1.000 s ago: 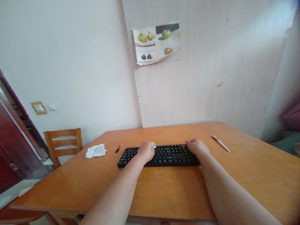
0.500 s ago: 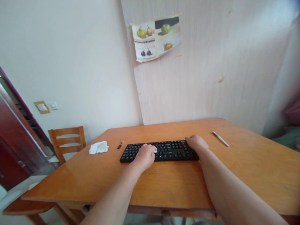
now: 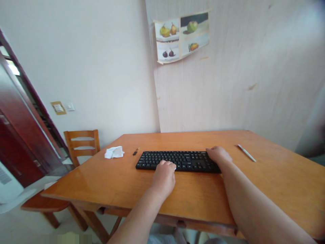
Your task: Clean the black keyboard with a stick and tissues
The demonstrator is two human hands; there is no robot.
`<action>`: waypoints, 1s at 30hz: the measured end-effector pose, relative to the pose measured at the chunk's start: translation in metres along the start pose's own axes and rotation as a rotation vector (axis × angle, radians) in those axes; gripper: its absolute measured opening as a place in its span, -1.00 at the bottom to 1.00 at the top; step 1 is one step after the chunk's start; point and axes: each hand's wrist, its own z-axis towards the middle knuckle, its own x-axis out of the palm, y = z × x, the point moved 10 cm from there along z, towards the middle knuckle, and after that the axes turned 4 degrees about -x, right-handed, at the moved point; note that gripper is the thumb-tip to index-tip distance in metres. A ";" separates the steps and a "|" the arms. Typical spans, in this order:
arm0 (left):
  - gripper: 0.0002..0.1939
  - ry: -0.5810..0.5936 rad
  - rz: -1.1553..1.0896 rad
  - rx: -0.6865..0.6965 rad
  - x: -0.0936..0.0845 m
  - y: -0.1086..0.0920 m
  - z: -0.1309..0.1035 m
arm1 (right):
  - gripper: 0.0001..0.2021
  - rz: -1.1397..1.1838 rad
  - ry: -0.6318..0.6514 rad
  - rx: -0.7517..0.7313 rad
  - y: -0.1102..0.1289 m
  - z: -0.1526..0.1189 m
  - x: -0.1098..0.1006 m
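Note:
A black keyboard lies flat on the orange-brown wooden table. My left hand is at the keyboard's front edge, left of its middle, with fingers closed round something small and white, of which only a bit shows. My right hand rests on the keyboard's right end, its fingers wrapped round the back right corner.
On the table's left side lie a crumpled white tissue and a small black item. A white pen lies to the right. Beyond the left edge stands a wooden chair. Fruit pictures hang on the wall.
My left hand has moved off the keys toward me, to the keyboard's front edge. My right hand still holds the right end. The whole view has shifted slightly.

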 end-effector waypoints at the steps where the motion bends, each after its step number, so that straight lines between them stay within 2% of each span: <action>1: -0.69 -0.009 -0.007 -0.009 -0.001 -0.001 -0.002 | -0.51 -0.003 0.000 -0.001 0.000 0.000 0.000; 4: -0.68 -0.043 -0.037 -0.035 -0.004 -0.001 -0.003 | -0.51 -0.011 -0.001 -0.005 0.000 0.000 0.000; 7: -0.67 -0.078 -0.070 -0.034 -0.010 -0.001 0.005 | -0.52 -0.011 -0.001 -0.004 -0.001 0.000 0.000; 12: -0.65 -0.082 -0.041 -0.064 -0.013 0.010 0.046 | -0.52 -0.005 -0.003 0.012 0.000 -0.001 -0.001; 16: -0.65 -0.055 -0.013 -0.104 -0.003 0.022 0.083 | -0.52 -0.005 -0.005 -0.009 0.002 -0.001 -0.001; 19: -0.69 -0.028 0.003 -0.106 0.010 0.024 0.097 | -0.51 -0.022 -0.001 -0.009 0.002 0.000 0.000; 24: -0.71 0.048 0.035 -0.110 0.027 0.018 0.095 | -0.50 -0.045 0.010 -0.008 0.002 0.000 0.000; 30: -0.75 0.141 0.059 -0.112 0.024 0.004 0.081 | -0.50 -0.085 0.002 -0.009 -0.003 0.004 0.000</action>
